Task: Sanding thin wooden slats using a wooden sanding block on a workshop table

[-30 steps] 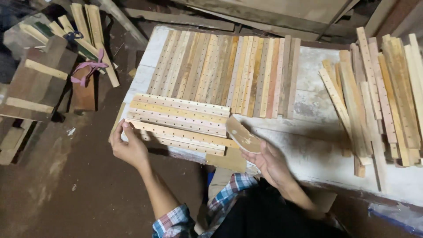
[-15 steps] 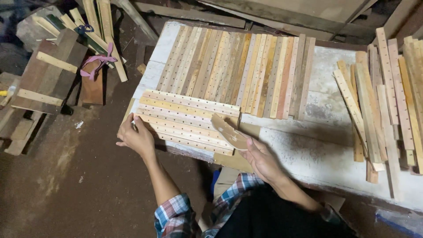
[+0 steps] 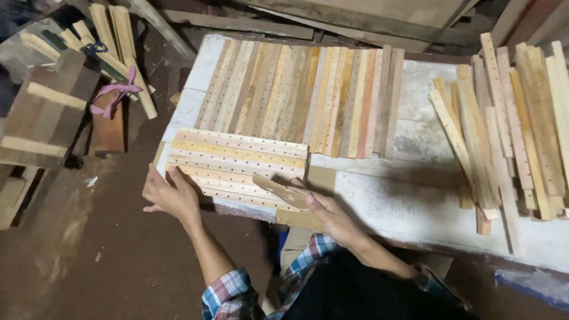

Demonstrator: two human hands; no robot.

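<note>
— Since the moment before, what had changed at the bench?

— Little. Both hands had stayed at the near stack of drilled slats (image 3: 237, 166), and the view had drifted slightly. The left hand (image 3: 172, 194) remained flat against the stack's left end, fingers spread and apart, gripping nothing. The right hand (image 3: 329, 216) kept a small wooden block (image 3: 278, 191) pressed at the stack's right end, its fingers closed along the block's near side.

— Where did that stack lie?

— On the near left corner of a white-painted workbench (image 3: 409, 195), with the slats running left to right, each dotted with rows of small holes. The block lay tilted across the stack's lower right corner, touching it.

— And behind it?

— A second row of drilled slats (image 3: 302, 98) lay side by side, running away from the person, just beyond the stack. Their colours ranged from pale yellow to reddish brown.

— Anything to the right?

— A loose heap of long thin strips (image 3: 510, 124) lay well apart from the hands, at the bench's right side.

— And on the floor?

— To the left, on brown dirt, sat a bundle of sticks tied with pink ribbon (image 3: 115, 95) beside darker wooden boards (image 3: 41, 112). The person wore plaid sleeves (image 3: 225, 293).
</note>
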